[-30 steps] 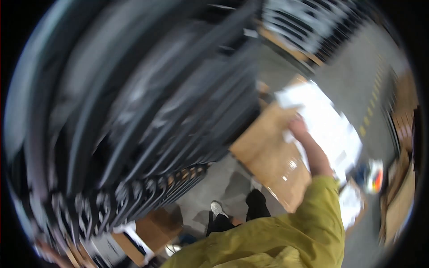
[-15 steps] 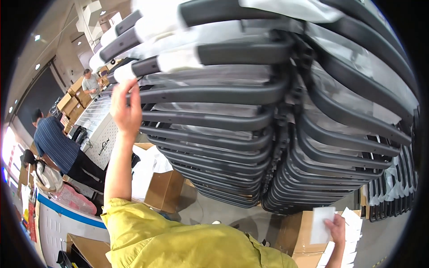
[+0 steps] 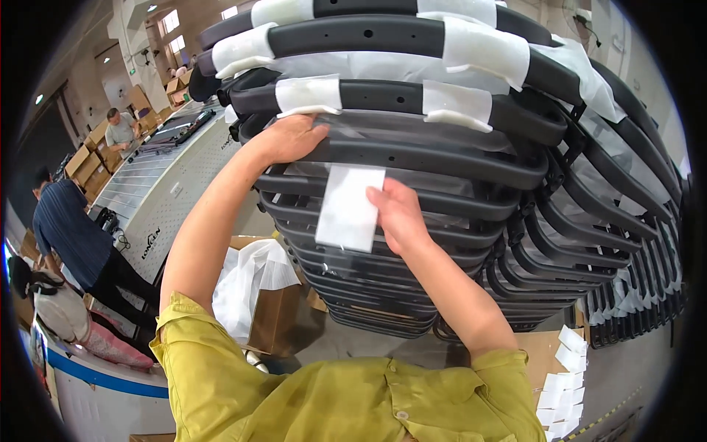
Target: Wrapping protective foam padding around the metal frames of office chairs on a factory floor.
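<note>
A tall stack of curved black tubular frames (image 3: 434, 152) fills the middle. White foam wraps (image 3: 308, 94) sit around the upper tubes in pairs. My left hand (image 3: 291, 140) grips a black tube just under the left wrap of the third tier; its fingertips are partly hidden behind the tube. Pinched by one edge in my right hand (image 3: 401, 215) is a flat white foam sheet (image 3: 349, 214). The sheet hangs in front of the stack, a little below and to the right of my left hand.
A cardboard box (image 3: 274, 317) with white plastic sheeting stands low left. White pieces (image 3: 563, 398) line another cardboard box (image 3: 541, 342) at lower right. More black frames (image 3: 641, 295) stand at far right. At left, two people work along a long white table (image 3: 158, 188).
My right hand has brought the white sheet up from the lower right box to the stack's front. My left hand now sits further right, on a tube. The view has shifted towards the stack.
</note>
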{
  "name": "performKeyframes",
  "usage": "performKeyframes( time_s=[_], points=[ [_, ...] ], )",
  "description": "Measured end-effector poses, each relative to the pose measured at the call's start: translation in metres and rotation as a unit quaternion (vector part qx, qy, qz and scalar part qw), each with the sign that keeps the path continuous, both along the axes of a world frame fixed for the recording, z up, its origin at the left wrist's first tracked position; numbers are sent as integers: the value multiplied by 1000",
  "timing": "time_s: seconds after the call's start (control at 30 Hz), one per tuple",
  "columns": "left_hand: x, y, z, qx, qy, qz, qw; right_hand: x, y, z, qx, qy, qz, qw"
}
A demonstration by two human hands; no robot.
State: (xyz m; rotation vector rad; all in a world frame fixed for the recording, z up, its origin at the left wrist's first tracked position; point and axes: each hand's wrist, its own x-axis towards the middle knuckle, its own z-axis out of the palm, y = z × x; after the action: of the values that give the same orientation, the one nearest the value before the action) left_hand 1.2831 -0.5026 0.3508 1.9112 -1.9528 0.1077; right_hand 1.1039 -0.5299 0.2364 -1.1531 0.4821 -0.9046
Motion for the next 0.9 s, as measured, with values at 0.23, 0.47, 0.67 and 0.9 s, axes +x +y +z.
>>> performKeyframes(
  time_s=[0.23, 0.47, 0.67, 0.9],
  points=[
    [8, -1, -15, 75, 357, -36, 930, 33, -3, 19, 49, -55, 33, 997],
    [3, 1, -24, -65, 231, -11, 971, 50, 23, -41, 139, -35, 159, 977],
    [-6, 8, -30, -188, 144, -7, 971, 52, 28, -50, 103, -52, 87, 989],
    [20, 18, -49, -396, 152, -219, 879, 50, 26, -2, 36, 2, -10, 999]
  ],
)
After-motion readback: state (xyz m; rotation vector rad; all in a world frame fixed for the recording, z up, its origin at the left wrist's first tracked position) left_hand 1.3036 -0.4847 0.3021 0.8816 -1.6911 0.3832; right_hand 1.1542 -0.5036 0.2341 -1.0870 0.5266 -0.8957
